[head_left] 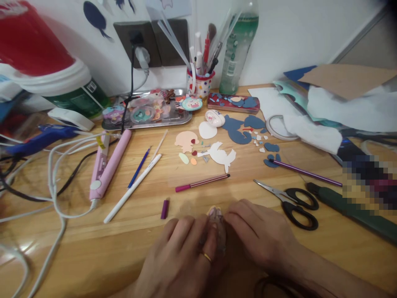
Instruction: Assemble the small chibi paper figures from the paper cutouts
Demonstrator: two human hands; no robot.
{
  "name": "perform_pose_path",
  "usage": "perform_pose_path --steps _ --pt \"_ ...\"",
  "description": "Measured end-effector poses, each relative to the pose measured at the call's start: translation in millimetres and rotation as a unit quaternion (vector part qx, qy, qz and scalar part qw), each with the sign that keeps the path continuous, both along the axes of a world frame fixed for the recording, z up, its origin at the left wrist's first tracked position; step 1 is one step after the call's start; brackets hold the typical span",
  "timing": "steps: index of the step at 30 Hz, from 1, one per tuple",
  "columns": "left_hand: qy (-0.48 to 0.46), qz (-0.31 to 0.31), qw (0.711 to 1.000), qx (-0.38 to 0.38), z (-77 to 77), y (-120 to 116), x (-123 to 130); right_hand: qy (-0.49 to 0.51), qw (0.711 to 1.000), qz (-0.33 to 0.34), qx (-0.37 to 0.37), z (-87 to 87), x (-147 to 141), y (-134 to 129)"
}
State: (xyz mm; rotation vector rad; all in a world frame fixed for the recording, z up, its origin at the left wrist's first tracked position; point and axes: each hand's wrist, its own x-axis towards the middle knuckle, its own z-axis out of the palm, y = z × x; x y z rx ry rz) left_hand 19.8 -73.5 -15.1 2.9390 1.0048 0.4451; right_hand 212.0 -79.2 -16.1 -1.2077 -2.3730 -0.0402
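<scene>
My left hand [182, 248], with a gold ring on one finger, is closed on a small greyish piece with a pale top edge [221, 231] at the desk's near side. The fingers cover much of this piece, and its kind does not show. My right hand [263, 227] lies just right of it, fingers curled together with the tips at its upper edge; anything in them is hidden. Ahead lie a magenta felt-tip pen [203, 182] and a loose purple pen cap [165, 209]. Black-handled scissors [288, 200] rest open-bladed to the right.
Cut-outs, including a white one [221, 155] and a dark blue one [237, 128], lie mid-desk. A pink hair straightener [113, 165] and cables lie left. Behind stand a metal tray [145, 124], a pen cup [201, 85] and a green-topped bottle [238, 49]. Paper [344, 103] piles up right.
</scene>
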Motion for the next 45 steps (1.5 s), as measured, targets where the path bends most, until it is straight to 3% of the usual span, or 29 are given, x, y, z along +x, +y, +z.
perform_pose_path --steps 6,10,15,19,25,45 --pt "0.003 0.002 1.000 0.006 0.0 -0.9 -1.2 0.006 1.000 -0.026 -0.001 -1.0 -0.5 1.1" --pt "0.010 0.002 1.000 -0.006 0.3 -0.9 -1.4 0.007 1.000 0.006 -0.022 -0.8 -0.9 1.7" --pt "-0.004 0.004 1.000 0.009 2.3 -0.1 0.0 -0.006 0.999 -0.034 0.016 -1.8 -0.4 1.8" --pt "-0.008 0.004 1.000 0.005 1.6 0.0 0.6 -0.001 1.000 -0.021 0.006 -5.3 2.2 0.9" --pt "-0.025 -0.001 1.000 0.018 3.3 2.0 0.8 0.014 0.996 -0.081 -0.021 -7.9 5.6 -0.7" --pt "-0.022 -0.006 1.000 0.019 3.8 3.2 2.0 0.014 0.999 -0.041 -0.012 -11.9 6.2 -1.6"
